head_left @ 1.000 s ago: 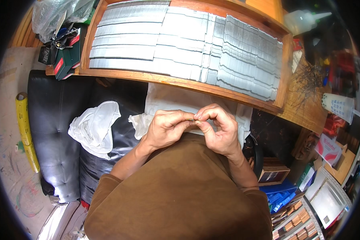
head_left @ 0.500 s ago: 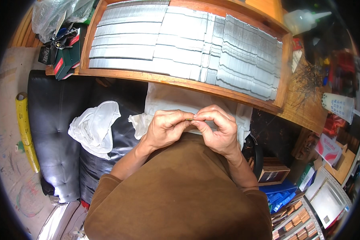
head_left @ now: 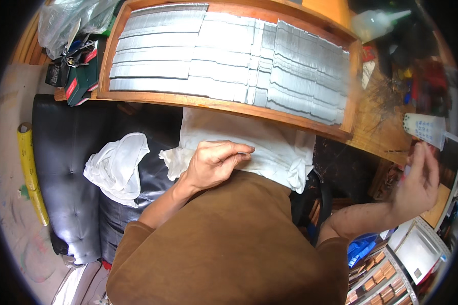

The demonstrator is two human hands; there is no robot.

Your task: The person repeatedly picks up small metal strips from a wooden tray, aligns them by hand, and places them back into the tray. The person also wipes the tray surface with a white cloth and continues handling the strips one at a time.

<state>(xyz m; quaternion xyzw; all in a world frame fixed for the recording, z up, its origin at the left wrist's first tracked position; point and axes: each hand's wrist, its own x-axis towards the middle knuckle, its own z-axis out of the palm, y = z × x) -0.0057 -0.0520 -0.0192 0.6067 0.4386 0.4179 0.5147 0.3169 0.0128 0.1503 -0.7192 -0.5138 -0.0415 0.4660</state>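
My left hand [head_left: 215, 161] is held above the white cloth [head_left: 269, 160] on my lap. Its thumb and forefinger are pinched together on a tiny, thin dark piece that barely shows. Out at the right, my right hand [head_left: 417, 185] is raised with its fingers pointing up, just below a cup [head_left: 424, 128] of pale drink lying near the table's edge. Blur on this hand hides whether its fingers hold anything. Ahead of both hands lies a wooden tray [head_left: 224, 104] filled with rows of thin silvery-grey strips [head_left: 221, 56].
A crumpled white cloth [head_left: 118, 168] lies on the black padded seat [head_left: 63, 178] at left. Dark thin wires [head_left: 384, 96] are scattered on the wooden table [head_left: 364, 124]. A squeeze bottle [head_left: 374, 25], dark green boxes [head_left: 84, 81] and a yellow tube [head_left: 31, 175] lie around.
My right hand has parted from the left and swung far to the right, beside the table's edge. The left hand has stayed in its pinch over the lap.
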